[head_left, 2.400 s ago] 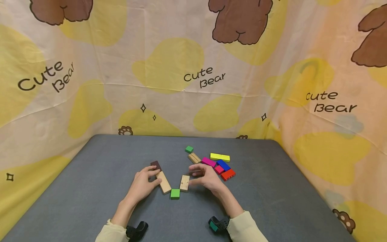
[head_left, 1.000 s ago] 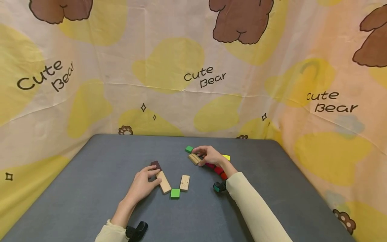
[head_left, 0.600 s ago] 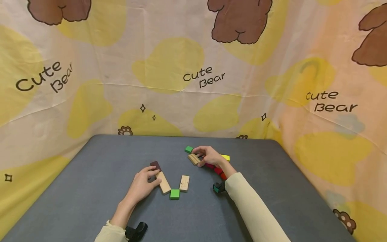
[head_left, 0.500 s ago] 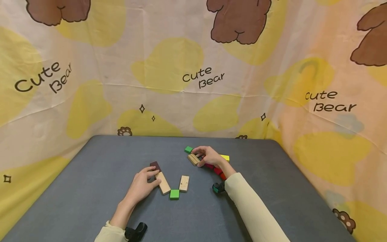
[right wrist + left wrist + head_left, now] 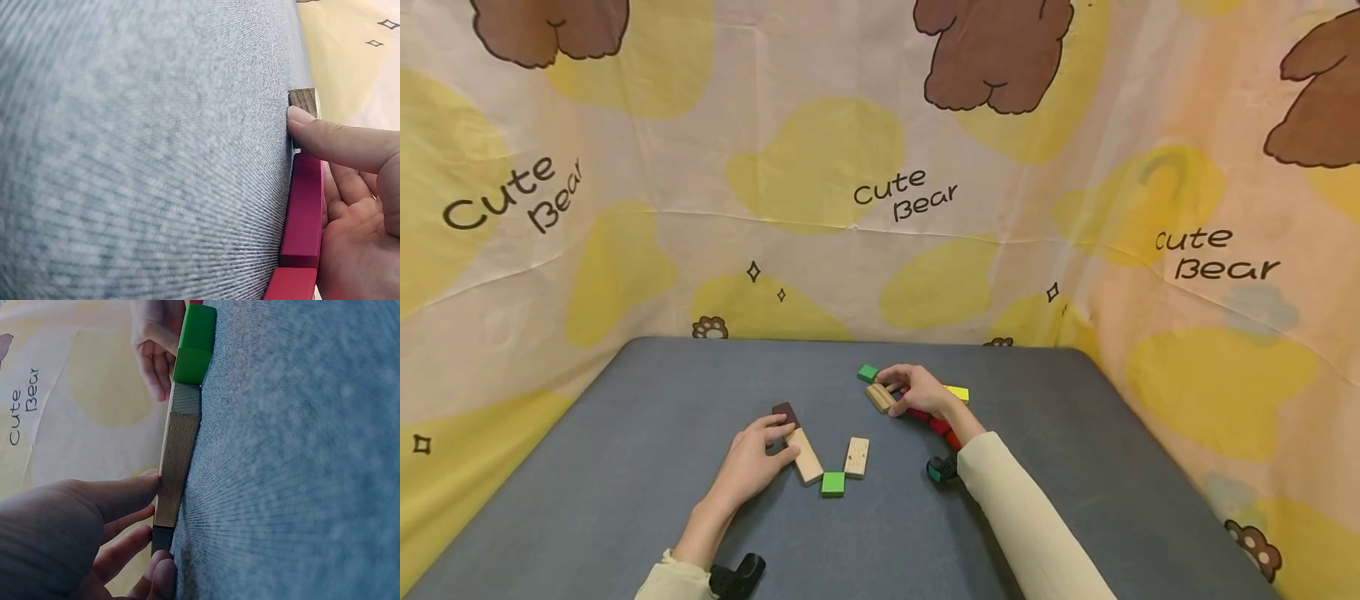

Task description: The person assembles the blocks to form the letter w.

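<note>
In the head view, my left hand [image 5: 752, 457] rests along a row of two blocks, its thumb at the long pale wooden block [image 5: 806, 460] and its fingertips at the dark brown block [image 5: 783, 410]. Against the pale block's near end sits a green block [image 5: 832, 484], followed by a shorter pale block [image 5: 857, 457]. Farther back, my right hand [image 5: 922, 390] pinches a grooved wooden block [image 5: 880, 397] lying on the table. The right wrist view shows the thumb on that block's side and a magenta block [image 5: 302, 209] just behind it.
Beyond the grooved block lies another green block [image 5: 868, 372]. A yellow block [image 5: 957, 394] and red block [image 5: 953, 440] show partly beside the right hand and wrist; a blue one is hidden now. A patterned cloth [image 5: 820, 167] rises behind the grey table [image 5: 700, 367].
My right hand has moved from beside the shorter pale block, back and to the right, onto the grooved wooden block, then stayed there. The left hand has kept its place.
</note>
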The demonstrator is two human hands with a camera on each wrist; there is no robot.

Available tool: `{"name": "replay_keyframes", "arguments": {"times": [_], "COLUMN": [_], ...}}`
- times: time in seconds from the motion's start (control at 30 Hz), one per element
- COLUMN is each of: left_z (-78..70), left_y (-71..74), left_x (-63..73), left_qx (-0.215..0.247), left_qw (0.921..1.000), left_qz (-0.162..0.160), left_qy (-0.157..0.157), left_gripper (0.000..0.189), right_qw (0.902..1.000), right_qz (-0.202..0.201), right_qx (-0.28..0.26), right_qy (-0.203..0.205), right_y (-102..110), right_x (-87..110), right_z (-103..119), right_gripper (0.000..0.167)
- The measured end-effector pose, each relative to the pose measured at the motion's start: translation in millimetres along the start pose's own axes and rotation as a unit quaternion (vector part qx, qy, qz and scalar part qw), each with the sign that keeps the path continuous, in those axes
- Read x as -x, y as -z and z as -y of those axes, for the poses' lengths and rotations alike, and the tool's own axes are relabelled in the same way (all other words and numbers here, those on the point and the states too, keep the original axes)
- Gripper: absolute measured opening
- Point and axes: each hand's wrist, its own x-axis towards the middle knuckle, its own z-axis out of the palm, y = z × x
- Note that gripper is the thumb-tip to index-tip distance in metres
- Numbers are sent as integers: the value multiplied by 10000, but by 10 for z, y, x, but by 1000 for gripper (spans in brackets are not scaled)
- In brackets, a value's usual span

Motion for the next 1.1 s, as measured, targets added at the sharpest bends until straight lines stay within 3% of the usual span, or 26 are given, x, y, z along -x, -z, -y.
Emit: {"name": "replay_keyframes", "arguments": {"times": [0.37, 0.63, 0.87, 1.1], "left_z": [10, 12, 11, 10], "left_y": [-13, -19, -18, -12], "left_x": [-2, -12, 3, -9], "left_qx": [-36, -75, -62, -25], "left_qw": [10000, 10000, 10000, 10000], "left_qz": [-25, -28, -42, -72], "left_qy": [12, 12, 36, 1], "left_gripper": [44, 44, 43, 43], "right_qw": [9996, 9931, 9794, 9758], "right_qz": [-297, -1123, -1868, -1749], "right_qx": [38, -327, -766, -1316], "right_qy": [-20, -44, 66, 11], "right_y": [-42, -116, -210, -340], "right_x": [-6, 111, 225, 366], "right_z": [-29, 86, 144, 260], "right_gripper": [64, 65, 64, 66]}}
